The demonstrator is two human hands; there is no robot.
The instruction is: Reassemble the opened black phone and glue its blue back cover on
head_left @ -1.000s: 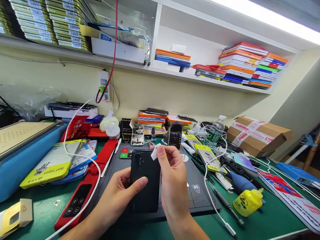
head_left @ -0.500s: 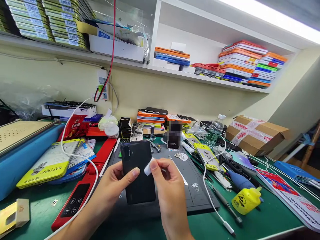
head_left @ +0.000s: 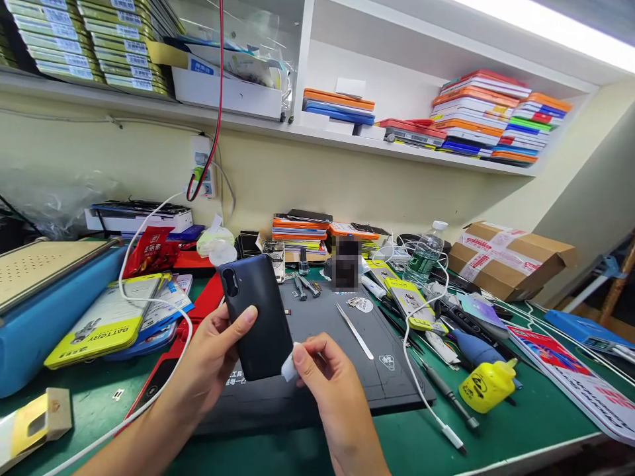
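1. Head view, the hands: the left hand [head_left: 213, 360] holds a black phone [head_left: 255, 316] above the mat [head_left: 347, 390], back side toward the camera. The thumb lies across the back, and the other fingers are closed behind the phone, so this hand is clamped on it.
2. The long axis of the phone runs from upper left to lower right. The camera end is up and away from the person; the lower end points toward the right hand.
3. The right hand [head_left: 327, 377] pinches a small white wipe [head_left: 288, 365] between thumb and forefinger. The wipe touches the lower right corner of the phone, so the phone lies up and to the left of this grip. The right hand is the one nearer to that corner.
4. Head view, on the mat: tweezers [head_left: 354, 329] lie free, well apart from both hands, to the right of the phone.
5. Containers: a yellow bottle [head_left: 489, 385] lies on its side on the green table [head_left: 520, 423]. A water bottle [head_left: 424, 252] stands upright at the back, cap on. A cardboard box [head_left: 506, 259] stands at the right with taped flaps; I cannot tell what is inside it.
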